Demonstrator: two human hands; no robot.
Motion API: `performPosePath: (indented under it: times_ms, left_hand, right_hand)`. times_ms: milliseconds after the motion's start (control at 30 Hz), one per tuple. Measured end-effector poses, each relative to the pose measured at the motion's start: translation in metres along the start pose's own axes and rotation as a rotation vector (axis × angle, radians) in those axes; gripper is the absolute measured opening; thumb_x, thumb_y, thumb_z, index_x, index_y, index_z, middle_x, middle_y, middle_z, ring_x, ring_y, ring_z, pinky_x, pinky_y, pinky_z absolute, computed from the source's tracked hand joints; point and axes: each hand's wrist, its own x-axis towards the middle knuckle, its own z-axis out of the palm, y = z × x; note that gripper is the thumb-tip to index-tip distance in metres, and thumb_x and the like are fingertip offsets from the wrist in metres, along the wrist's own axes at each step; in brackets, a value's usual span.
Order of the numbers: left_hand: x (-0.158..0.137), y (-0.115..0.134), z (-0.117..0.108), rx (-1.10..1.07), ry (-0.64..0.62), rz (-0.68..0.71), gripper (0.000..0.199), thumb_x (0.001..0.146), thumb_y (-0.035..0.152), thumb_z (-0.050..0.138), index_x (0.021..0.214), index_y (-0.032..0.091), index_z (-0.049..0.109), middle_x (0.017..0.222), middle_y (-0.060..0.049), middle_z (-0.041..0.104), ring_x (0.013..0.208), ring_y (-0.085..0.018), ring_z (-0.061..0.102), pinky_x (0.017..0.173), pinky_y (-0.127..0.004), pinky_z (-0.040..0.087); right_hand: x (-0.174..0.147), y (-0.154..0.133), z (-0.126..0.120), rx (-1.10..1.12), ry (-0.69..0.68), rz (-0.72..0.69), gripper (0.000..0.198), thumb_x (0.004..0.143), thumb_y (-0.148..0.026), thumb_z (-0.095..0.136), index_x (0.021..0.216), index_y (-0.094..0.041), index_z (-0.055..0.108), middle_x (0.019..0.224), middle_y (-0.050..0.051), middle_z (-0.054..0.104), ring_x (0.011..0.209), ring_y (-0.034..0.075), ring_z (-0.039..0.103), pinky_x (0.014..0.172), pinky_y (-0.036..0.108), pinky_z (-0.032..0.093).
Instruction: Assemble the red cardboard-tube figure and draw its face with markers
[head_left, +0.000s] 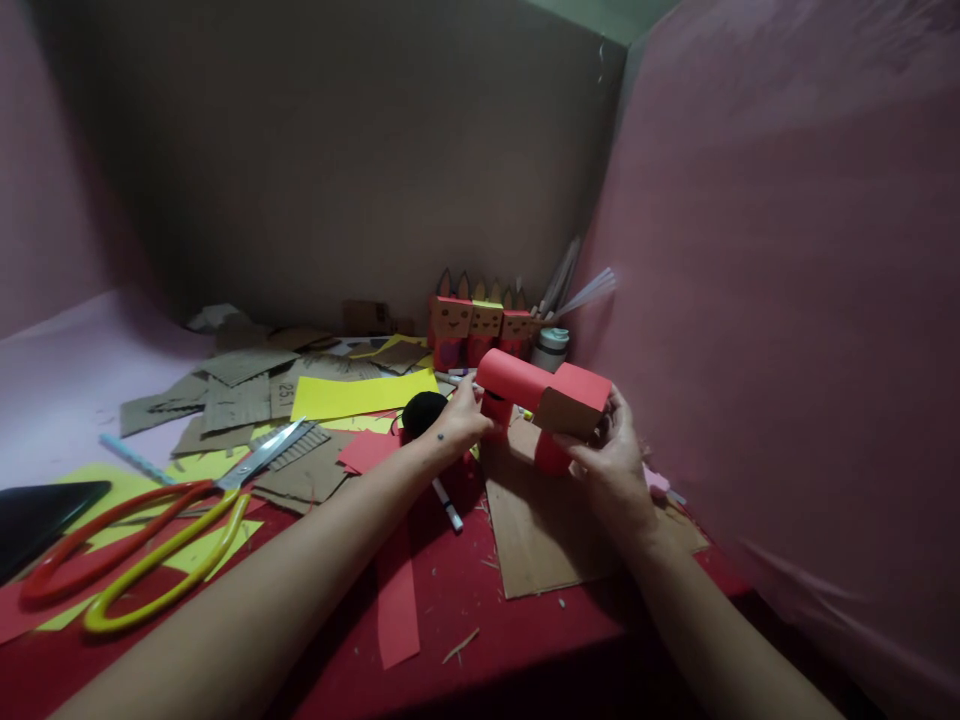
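Between my two hands is a red paper-covered cardboard figure (pixel 517 375), with a rounded body, red legs and a box-shaped end with a bare brown cardboard face. My left hand (pixel 469 415) grips its left end, fingers partly behind it. My right hand (pixel 619 465) closes round the box-shaped end, thumb underneath. The figure is over a flat cardboard sheet (pixel 540 560) on the red tablecloth (pixel 465 610). Beside my left wrist sits a black ball (pixel 424 412), possibly yarn. A white marker (pixel 448 505) lies below that wrist.
Large scissors (pixel 232 480) with red and yellow handles lie at left, near cardboard scraps (pixel 240 395) and a yellow paper strip (pixel 352 395). Small eared box figures (pixel 454 318) stand at the back beside a lidded jar (pixel 553 345). A pink wall (pixel 787 300) bounds the right.
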Motion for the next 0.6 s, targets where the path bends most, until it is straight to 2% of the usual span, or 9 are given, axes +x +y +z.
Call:
performPosePath:
  times_ms: [100, 200, 300, 400, 500, 600]
  left_hand:
    - [-0.002, 0.015, -0.002, 0.015, 0.048, 0.023, 0.096, 0.058, -0.009, 0.069, 0.143, 0.023, 0.037, 0.122, -0.008, 0.056, 0.11, -0.023, 0.062, 0.096, -0.039, 0.052]
    - [-0.004, 0.029, -0.003, 0.05, 0.085, 0.055, 0.108, 0.055, -0.005, 0.068, 0.15, 0.024, 0.026, 0.13, -0.012, 0.048, 0.108, -0.023, 0.061, 0.098, -0.04, 0.049]
    - [-0.008, 0.036, -0.004, 0.081, 0.066, 0.072, 0.1, 0.056, -0.002, 0.066, 0.148, 0.018, 0.033, 0.123, -0.012, 0.054, 0.099, -0.023, 0.062, 0.092, -0.039, 0.05]
    - [-0.011, 0.036, -0.003, 0.094, 0.032, 0.067, 0.082, 0.055, -0.001, 0.061, 0.134, 0.015, 0.046, 0.107, -0.007, 0.062, 0.095, -0.023, 0.064, 0.086, -0.036, 0.052]
    - [-0.011, 0.028, -0.004, 0.109, 0.006, 0.048, 0.062, 0.054, 0.0, 0.06, 0.114, 0.016, 0.055, 0.089, -0.002, 0.064, 0.088, -0.023, 0.064, 0.077, -0.034, 0.052]
    - [-0.007, 0.017, -0.006, 0.113, -0.01, 0.028, 0.055, 0.053, 0.001, 0.063, 0.105, 0.019, 0.056, 0.084, -0.001, 0.064, 0.086, -0.023, 0.065, 0.074, -0.033, 0.052]
  right_hand:
    - [-0.001, 0.001, -0.001, 0.0, -0.004, 0.012, 0.094, 0.06, -0.023, 0.083, 0.143, -0.025, 0.039, 0.136, 0.012, 0.056, 0.116, 0.028, 0.062, 0.099, 0.041, 0.053]
    - [-0.001, 0.002, 0.0, 0.012, -0.009, 0.025, 0.094, 0.061, -0.024, 0.083, 0.144, -0.025, 0.038, 0.139, 0.013, 0.055, 0.118, 0.028, 0.061, 0.098, 0.042, 0.053]
    - [0.0, 0.003, 0.001, -0.011, 0.009, 0.014, 0.09, 0.06, -0.025, 0.082, 0.141, -0.021, 0.042, 0.135, 0.015, 0.057, 0.119, 0.03, 0.06, 0.101, 0.045, 0.051]
    - [0.001, 0.002, 0.001, -0.042, 0.02, 0.013, 0.088, 0.059, -0.027, 0.083, 0.138, -0.02, 0.044, 0.131, 0.015, 0.059, 0.117, 0.031, 0.06, 0.101, 0.046, 0.051]
    - [0.001, 0.002, 0.0, -0.023, 0.007, 0.034, 0.091, 0.058, -0.028, 0.084, 0.139, -0.021, 0.043, 0.134, 0.016, 0.058, 0.117, 0.031, 0.061, 0.097, 0.044, 0.053]
    - [0.001, 0.004, -0.002, -0.023, -0.01, 0.062, 0.098, 0.055, -0.023, 0.084, 0.142, -0.021, 0.039, 0.137, 0.017, 0.056, 0.117, 0.031, 0.061, 0.096, 0.043, 0.053]
